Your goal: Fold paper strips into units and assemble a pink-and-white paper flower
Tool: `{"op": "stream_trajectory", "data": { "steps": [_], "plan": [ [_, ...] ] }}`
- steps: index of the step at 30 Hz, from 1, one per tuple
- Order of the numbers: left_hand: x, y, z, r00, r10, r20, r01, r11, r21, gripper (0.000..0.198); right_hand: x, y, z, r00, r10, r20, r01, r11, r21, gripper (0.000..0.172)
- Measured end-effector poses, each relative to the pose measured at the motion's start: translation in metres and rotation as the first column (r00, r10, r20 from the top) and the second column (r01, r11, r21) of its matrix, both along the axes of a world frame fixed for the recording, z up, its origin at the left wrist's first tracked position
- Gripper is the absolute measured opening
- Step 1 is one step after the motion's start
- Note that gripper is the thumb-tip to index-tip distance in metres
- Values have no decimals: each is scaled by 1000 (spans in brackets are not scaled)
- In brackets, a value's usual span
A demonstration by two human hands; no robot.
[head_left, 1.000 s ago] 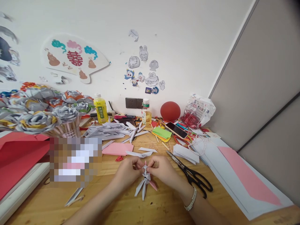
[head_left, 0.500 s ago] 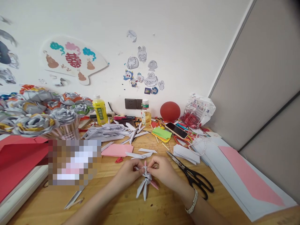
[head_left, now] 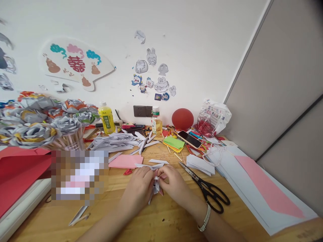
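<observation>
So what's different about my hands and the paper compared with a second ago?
Your left hand has rolled inward over the folded paper piece, now hiding much of its splayed points. Your right hand still pinches it; neither hand let go. The scissors and phone stayed put.

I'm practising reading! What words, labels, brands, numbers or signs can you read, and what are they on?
"囍": the white sign on the wall.
"冰糖雪梨": the yellow bottle.
Too small or blurred: the yellow bottle's smaller print, the other bottle's label, the plastic bag's print.
</observation>
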State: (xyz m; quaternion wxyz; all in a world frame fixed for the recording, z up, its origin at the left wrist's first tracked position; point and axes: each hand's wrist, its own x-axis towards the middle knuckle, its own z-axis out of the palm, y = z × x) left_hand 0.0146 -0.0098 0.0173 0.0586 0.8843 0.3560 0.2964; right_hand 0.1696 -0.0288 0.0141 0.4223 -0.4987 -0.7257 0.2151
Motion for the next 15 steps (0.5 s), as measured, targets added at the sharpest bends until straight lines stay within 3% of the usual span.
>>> {"op": "stream_trajectory", "data": {
  "steps": [2,4,7,11,13,15],
  "plan": [
    [-1,1,3,998,12,56,-5,993,-122,22,0,0,0,1000,11,24,-12,1000,24,22],
    [-1,1,8,992,34,122,9,940,-341,16,0,0,1,999,22,49,-25,997,71,20],
    [-2,5,14,966,78,246,101,761,-641,18,0,0,3,997,25,78,-33,994,104,21],
    [-5,16,9,909,156,386,255,525,-812,27,0,0,1,994,40,97,-48,995,86,19],
    [-6,21,3,924,101,368,276,490,-827,33,0,0,-1,993,61,103,-70,994,87,15],
    [-7,25,-2,942,28,334,271,521,-809,38,0,0,-4,989,79,124,-93,990,109,13]
  ]
}}
